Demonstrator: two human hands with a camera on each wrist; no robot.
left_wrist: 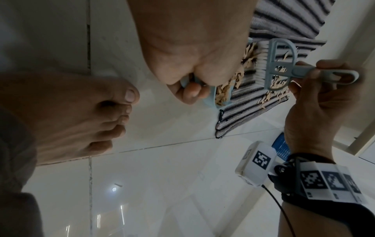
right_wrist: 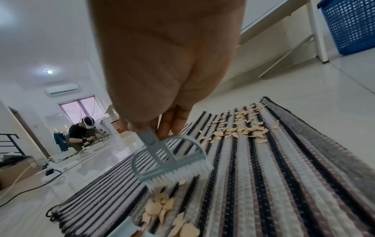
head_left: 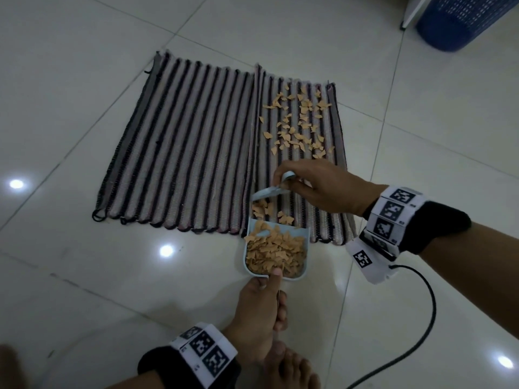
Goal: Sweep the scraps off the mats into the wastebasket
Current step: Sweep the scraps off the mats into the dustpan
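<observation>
Striped mats [head_left: 179, 141], two; one brush [head_left: 271, 190], one dustpan [head_left: 276, 249], one wastebasket [head_left: 463, 21].

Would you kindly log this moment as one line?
left hand: holds dustpan | right hand: brush sweeping scraps | right mat: scraps remain

Black cable [head_left: 421, 327] on white tiled floor [head_left: 84, 276], bare foot [head_left: 292, 369], distant seated person [right_wrist: 81, 134]
</observation>
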